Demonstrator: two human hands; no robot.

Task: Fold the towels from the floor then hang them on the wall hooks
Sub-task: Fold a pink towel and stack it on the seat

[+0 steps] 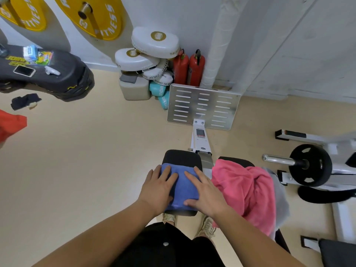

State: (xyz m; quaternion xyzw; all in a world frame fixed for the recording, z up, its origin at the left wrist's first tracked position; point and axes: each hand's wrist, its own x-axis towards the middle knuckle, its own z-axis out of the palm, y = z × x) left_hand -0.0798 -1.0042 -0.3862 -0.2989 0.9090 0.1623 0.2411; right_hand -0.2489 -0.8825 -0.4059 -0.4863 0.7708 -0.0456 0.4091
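Far L on the floor (86,151): a red cloth (11,124) at the frame edge & a dark cloth (24,101) nr it, both crumpled. If they're towels, they're not picked up yet. Centre: your left hand (158,189) & right hand (206,193) lie flat on the blue towel (185,187), fingers straight & slightly spread, pressing it onto the black pad's (182,157) near end. It looks folded small, prob. final smoothing. R, on the next pad (237,160): pink towel (246,189) in an unfolded heap, grey towel (281,193) under its R side. No hooks in view, nothing hung. Containers: beige box (134,91) at the floor's far edge, grey cloth (128,78) on top, contents hidden.
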